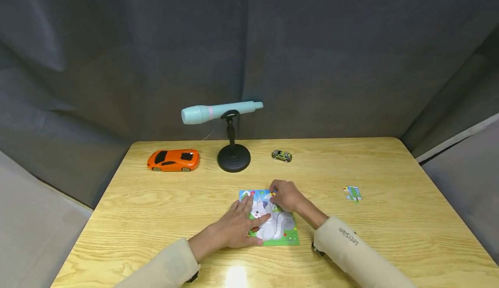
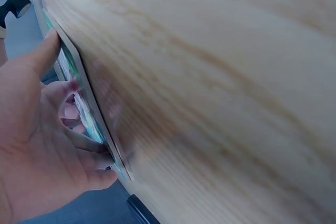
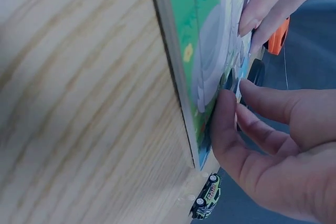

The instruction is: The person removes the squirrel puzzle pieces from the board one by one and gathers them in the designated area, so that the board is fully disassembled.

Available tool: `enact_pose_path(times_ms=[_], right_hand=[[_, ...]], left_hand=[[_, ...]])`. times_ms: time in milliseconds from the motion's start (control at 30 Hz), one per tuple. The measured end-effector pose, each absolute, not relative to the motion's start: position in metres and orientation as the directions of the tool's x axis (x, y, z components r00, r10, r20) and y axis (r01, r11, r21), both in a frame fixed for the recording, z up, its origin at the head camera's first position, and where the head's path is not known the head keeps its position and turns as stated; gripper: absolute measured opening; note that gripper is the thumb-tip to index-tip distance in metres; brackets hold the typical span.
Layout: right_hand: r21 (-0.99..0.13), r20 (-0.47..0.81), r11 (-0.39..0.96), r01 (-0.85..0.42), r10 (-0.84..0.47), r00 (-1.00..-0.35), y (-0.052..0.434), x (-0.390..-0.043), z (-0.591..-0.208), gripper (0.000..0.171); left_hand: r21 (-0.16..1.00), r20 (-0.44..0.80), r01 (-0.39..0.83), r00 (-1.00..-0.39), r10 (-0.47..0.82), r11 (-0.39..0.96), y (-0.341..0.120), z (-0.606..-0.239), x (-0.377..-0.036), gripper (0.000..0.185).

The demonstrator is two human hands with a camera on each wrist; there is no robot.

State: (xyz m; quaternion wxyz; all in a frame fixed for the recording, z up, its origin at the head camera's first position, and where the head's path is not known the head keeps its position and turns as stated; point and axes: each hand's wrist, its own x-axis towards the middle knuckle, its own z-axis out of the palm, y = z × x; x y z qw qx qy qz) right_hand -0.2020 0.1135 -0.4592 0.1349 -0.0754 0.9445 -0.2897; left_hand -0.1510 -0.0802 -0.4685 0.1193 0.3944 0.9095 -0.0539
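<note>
A jigsaw puzzle (image 1: 287, 237) with a grey-and-white cartoon animal on green grass lies in its flat board on the table. My left hand (image 1: 238, 226) rests spread over the puzzle's left side, its fingers straight and its thumb near the bottom edge. At the upper right part of the puzzle, my right hand (image 1: 287, 196) has its fingers curled, thumb and forefinger pinching a puzzle piece (image 3: 231, 81) that they mostly hide. Off to the right, a small cluster of joined puzzle pieces (image 1: 353, 193) sits on the table.
Along the back stand an orange toy car (image 1: 177, 160), a light-blue microphone (image 1: 230, 109) on a black stand (image 1: 234, 158), and a small patterned toy car (image 1: 282, 156). Dark curtains (image 1: 312, 63) hang behind the wooden table (image 1: 156, 210).
</note>
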Motion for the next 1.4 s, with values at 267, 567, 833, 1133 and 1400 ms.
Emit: enact_pose_path(times_ms=[267, 567, 833, 1133, 1400], right_hand=[[-0.574, -0.22, 0.816, -0.061, -0.225, -0.949, 0.113, -0.203, -0.463, 0.011], [-0.7, -0.242, 0.712, -0.058, -0.313, -0.918, 0.122, -0.206, -0.463, 0.005], [-0.77, -0.205, 0.629, -0.104, -0.4, -0.893, 0.132, -0.208, -0.451, 0.005], [-0.798, -0.129, 0.576, -0.179, -0.452, -0.882, 0.165, -0.21, -0.446, 0.014], [-0.791, -0.145, 0.591, -0.157, -0.431, -0.89, 0.206, -0.216, -0.447, 0.015]], left_hand=[[0.013, -0.246, 0.717, -0.674, 0.697, 0.697, -0.08, -0.471, -0.149, 0.073], [-0.002, -0.252, 0.699, -0.692, 0.676, 0.715, -0.079, -0.474, -0.149, 0.078], [0.016, -0.265, 0.692, -0.693, 0.67, 0.722, -0.081, -0.472, -0.151, 0.079], [0.024, -0.272, 0.692, -0.69, 0.671, 0.721, -0.08, -0.47, -0.152, 0.078], [0.031, -0.258, 0.698, -0.686, 0.68, 0.716, -0.078, -0.468, -0.152, 0.079]])
